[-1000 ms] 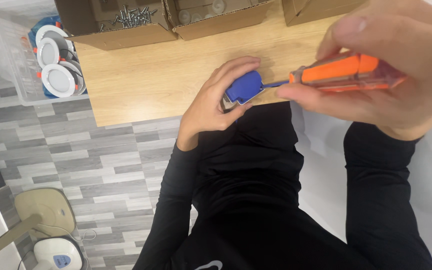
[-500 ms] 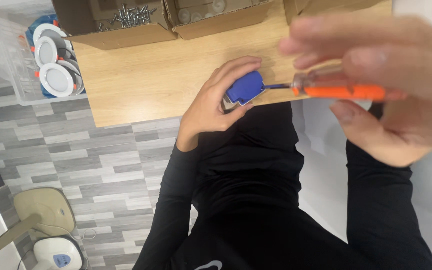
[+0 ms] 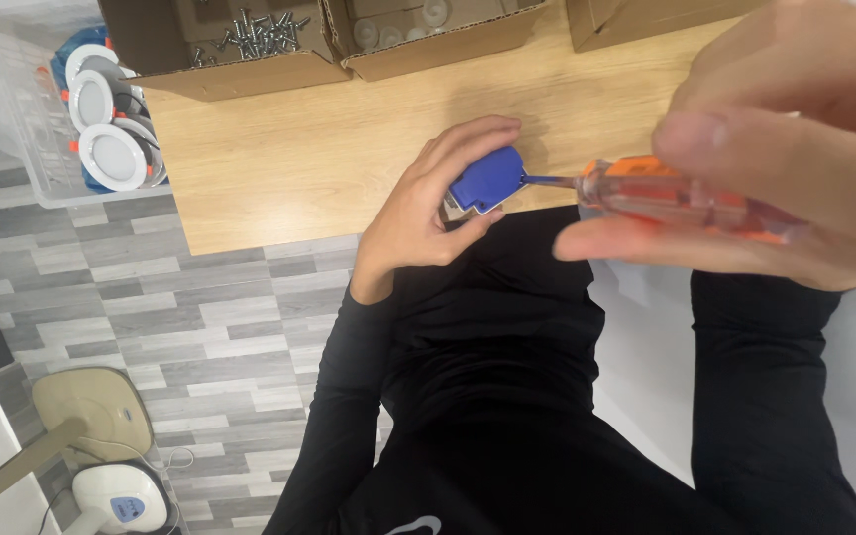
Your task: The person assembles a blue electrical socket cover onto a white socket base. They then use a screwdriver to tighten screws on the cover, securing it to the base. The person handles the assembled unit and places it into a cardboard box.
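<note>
My left hand [image 3: 426,213] grips a small blue and white plastic part [image 3: 485,181] at the near edge of the wooden table [image 3: 319,168]. Close to the camera, my right hand [image 3: 775,139] holds an orange screwdriver [image 3: 681,198] by its clear handle. The thin metal shaft runs left and its tip meets the right side of the blue part. My right fingers are blurred around the handle.
Two open cardboard boxes stand at the table's far edge, one with screws [image 3: 250,35], one with small round parts [image 3: 418,20]. A clear bin of round white lamps [image 3: 101,129] sits left of the table. A beige stand [image 3: 91,416] is on the grey floor.
My right hand has shifted its fingers around the screwdriver handle while the tip stays on the blue part. My left hand has kept its grip.
</note>
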